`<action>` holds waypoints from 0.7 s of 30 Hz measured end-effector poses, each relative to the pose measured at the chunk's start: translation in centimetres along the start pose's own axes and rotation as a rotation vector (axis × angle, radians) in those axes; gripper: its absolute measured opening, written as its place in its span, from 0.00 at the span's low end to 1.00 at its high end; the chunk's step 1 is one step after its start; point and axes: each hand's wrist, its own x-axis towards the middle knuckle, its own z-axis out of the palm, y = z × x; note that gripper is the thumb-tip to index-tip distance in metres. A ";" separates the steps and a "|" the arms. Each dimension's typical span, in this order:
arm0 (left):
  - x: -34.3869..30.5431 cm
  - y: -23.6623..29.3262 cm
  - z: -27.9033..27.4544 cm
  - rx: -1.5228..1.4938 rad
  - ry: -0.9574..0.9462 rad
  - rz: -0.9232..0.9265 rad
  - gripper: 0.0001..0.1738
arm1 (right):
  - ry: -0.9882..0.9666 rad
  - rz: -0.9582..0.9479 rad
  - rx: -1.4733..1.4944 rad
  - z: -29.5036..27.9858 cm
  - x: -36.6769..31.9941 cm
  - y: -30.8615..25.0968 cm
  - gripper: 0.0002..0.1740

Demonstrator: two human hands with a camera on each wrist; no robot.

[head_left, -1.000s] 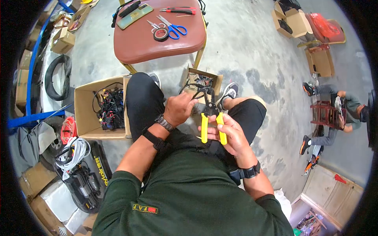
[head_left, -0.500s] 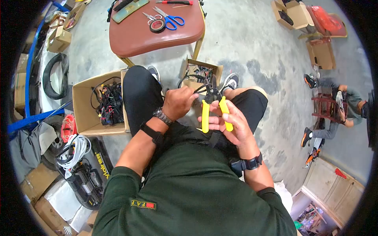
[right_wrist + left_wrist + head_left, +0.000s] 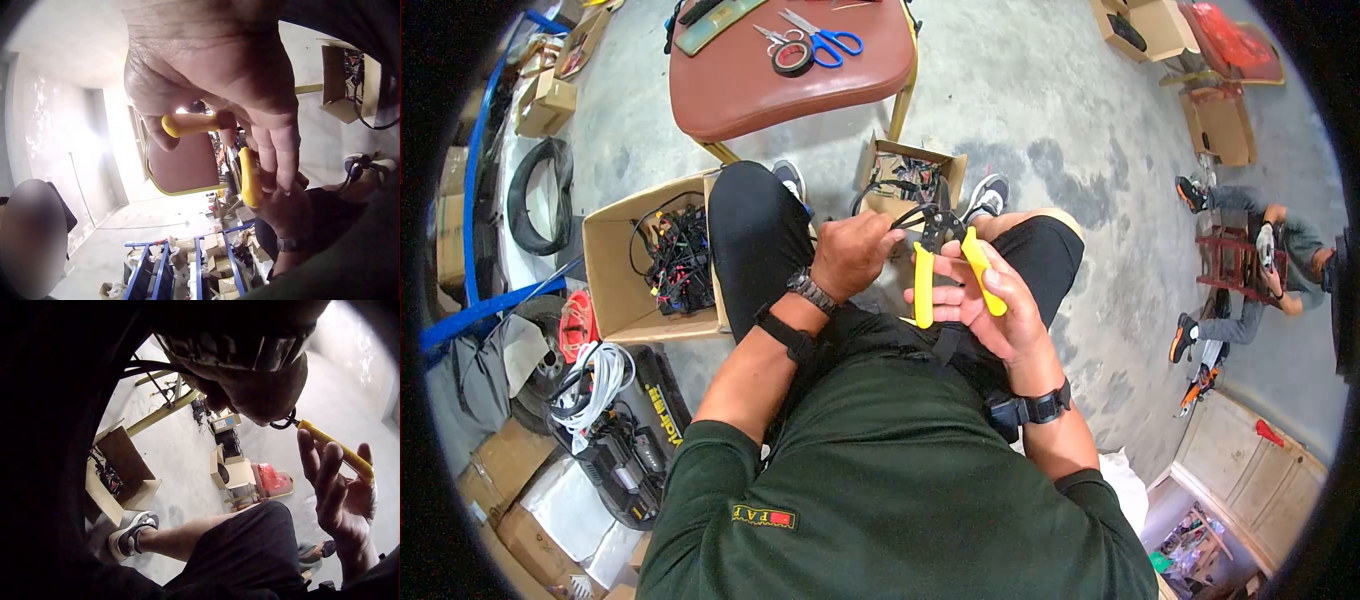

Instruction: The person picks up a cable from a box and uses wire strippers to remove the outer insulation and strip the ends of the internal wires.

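In the head view, my right hand (image 3: 1010, 318) holds wire strippers (image 3: 925, 290) with yellow handles and a dark head. The handles are spread apart, the thumb by the right one and the fingers reaching behind towards the left one. My left hand (image 3: 850, 258) pinches a thin black cable (image 3: 908, 216) close to the tool's head. This cable loops over the small cardboard box (image 3: 953, 195) between the feet. The left wrist view shows a yellow handle (image 3: 337, 450) just beyond the left fingertips. Where the cable meets the jaws is hidden by the tool's head.
A larger cardboard box (image 3: 615, 260) of tangled cables stands by the left knee. Ahead is a red-brown chair (image 3: 800, 105) bearing blue-handled scissors (image 3: 832, 45), black tape (image 3: 792, 58) and a phone (image 3: 715, 28). Another person (image 3: 1280, 250) sits at the far right.
The yellow handles have spread wider apart as the right hand's fingers opened. Both hands sit slightly higher in the head view, where the chair has also shifted upwards. The left hand keeps its pinch on the cable.
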 end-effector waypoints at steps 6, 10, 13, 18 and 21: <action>0.1 0.1 -0.1 -0.022 -0.010 0.009 0.08 | -0.029 -0.015 0.005 -0.3 -0.1 0.1 0.30; 0.0 0.0 0.0 -0.011 -0.005 0.020 0.08 | -0.018 -0.016 -0.009 -0.4 -0.1 0.1 0.31; 0.1 0.0 0.1 -0.003 0.000 0.024 0.08 | -0.009 -0.014 -0.024 -0.4 -0.2 0.1 0.31; 0.0 -0.1 0.0 -0.004 -0.003 0.033 0.09 | -0.006 -0.017 -0.029 -0.2 -0.2 0.0 0.31; 0.0 -0.1 0.1 -0.001 0.004 0.039 0.10 | -0.002 -0.015 -0.038 -0.2 -0.2 0.0 0.31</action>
